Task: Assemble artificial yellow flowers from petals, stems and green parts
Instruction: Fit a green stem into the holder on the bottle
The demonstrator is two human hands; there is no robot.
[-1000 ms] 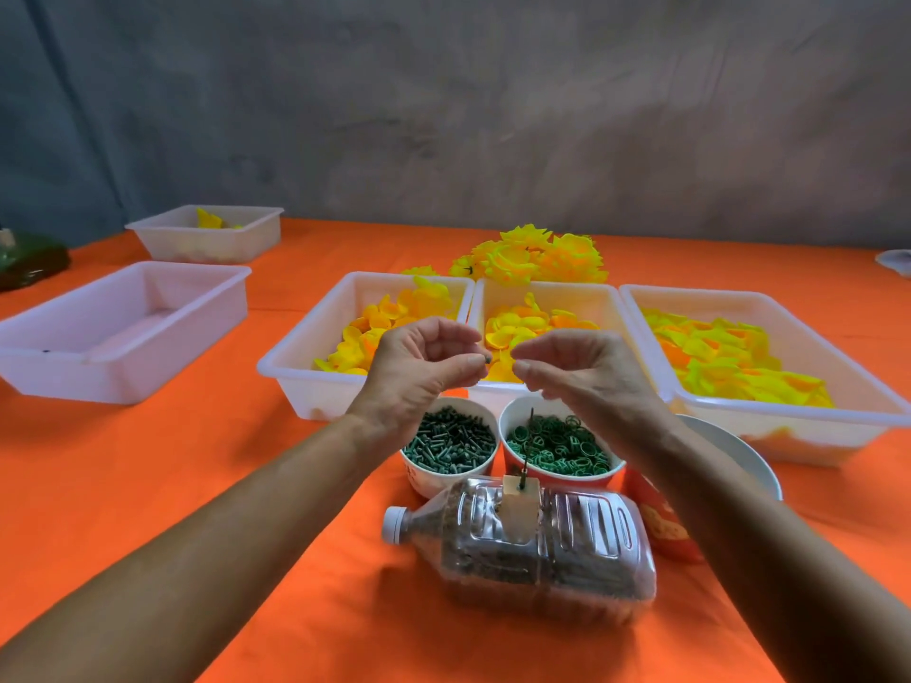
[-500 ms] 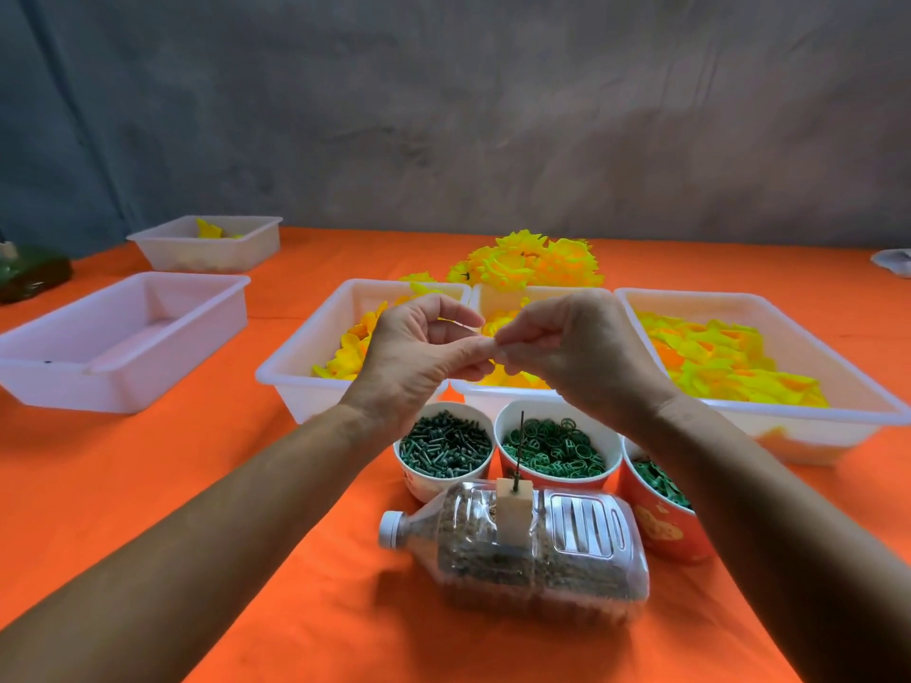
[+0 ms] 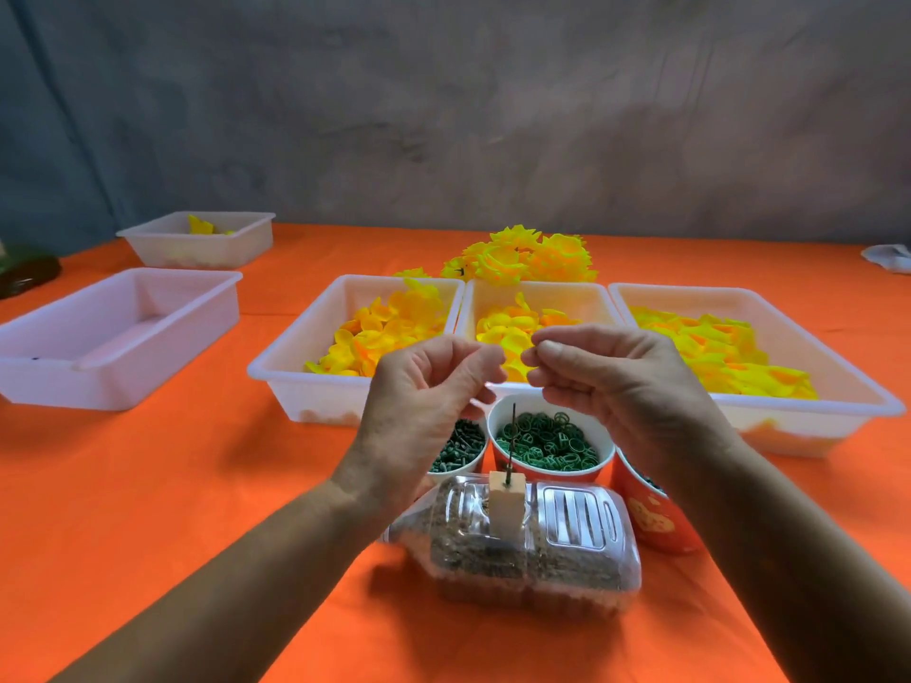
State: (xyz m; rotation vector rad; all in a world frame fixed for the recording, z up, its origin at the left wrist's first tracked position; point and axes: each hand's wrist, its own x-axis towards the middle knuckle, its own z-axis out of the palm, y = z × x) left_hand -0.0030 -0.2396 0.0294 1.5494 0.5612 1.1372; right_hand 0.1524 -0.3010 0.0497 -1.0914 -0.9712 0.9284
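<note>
While the fingertips touched half a second ago, the left hand (image 3: 434, 386) and right hand (image 3: 606, 372) now sit just apart, fingers curled; whether they pinch anything, I cannot tell. Yellow petals (image 3: 508, 332) wait in the tray behind.

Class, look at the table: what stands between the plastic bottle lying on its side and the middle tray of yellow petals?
In the head view, two cups stand between the bottle and the middle tray: one of green rings, one of dark green pieces.

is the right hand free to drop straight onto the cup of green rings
Probably yes: the right hand hangs just above the cup of green rings, nothing between them, though its curled fingers may already pinch something tiny.
</note>
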